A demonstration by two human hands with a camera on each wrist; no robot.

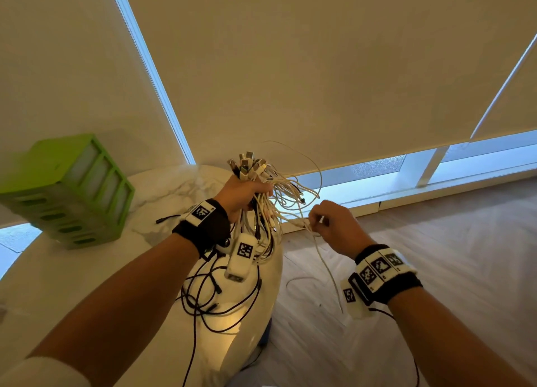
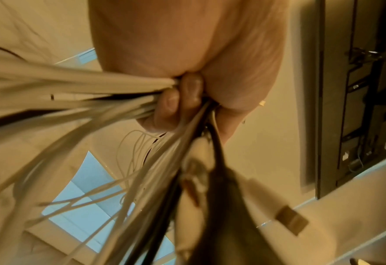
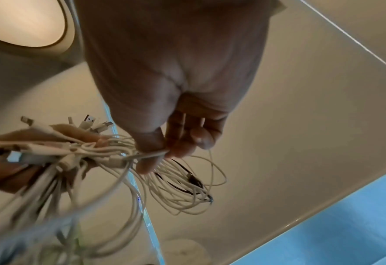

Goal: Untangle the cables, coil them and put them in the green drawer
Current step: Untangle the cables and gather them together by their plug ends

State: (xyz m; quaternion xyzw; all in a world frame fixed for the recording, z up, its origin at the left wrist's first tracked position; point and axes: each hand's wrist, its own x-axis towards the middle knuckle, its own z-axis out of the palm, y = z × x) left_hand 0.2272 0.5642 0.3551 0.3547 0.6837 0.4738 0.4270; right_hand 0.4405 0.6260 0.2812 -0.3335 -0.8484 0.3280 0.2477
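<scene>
A: What's furthest left?

B: The green drawer unit (image 1: 66, 190), standing on the white table (image 1: 87, 273), well apart from both hands.

A: And the left hand?

B: The left hand (image 1: 242, 193) is raised above the table edge, fingers (image 2: 171, 105) curled tight round a thick bundle of cables (image 1: 261, 209). Plugs stick up above the fist; white and black strands hang below. Black cables (image 1: 209, 296) lie loose on the table beneath it.

A: The right hand?

B: The right hand (image 1: 334, 227) is just beside the bundle, thumb and fingers (image 3: 191, 138) pinching one white cable (image 1: 325, 261) that trails down toward the floor (image 1: 436, 241). Loose white loops hang between the hands.
</scene>
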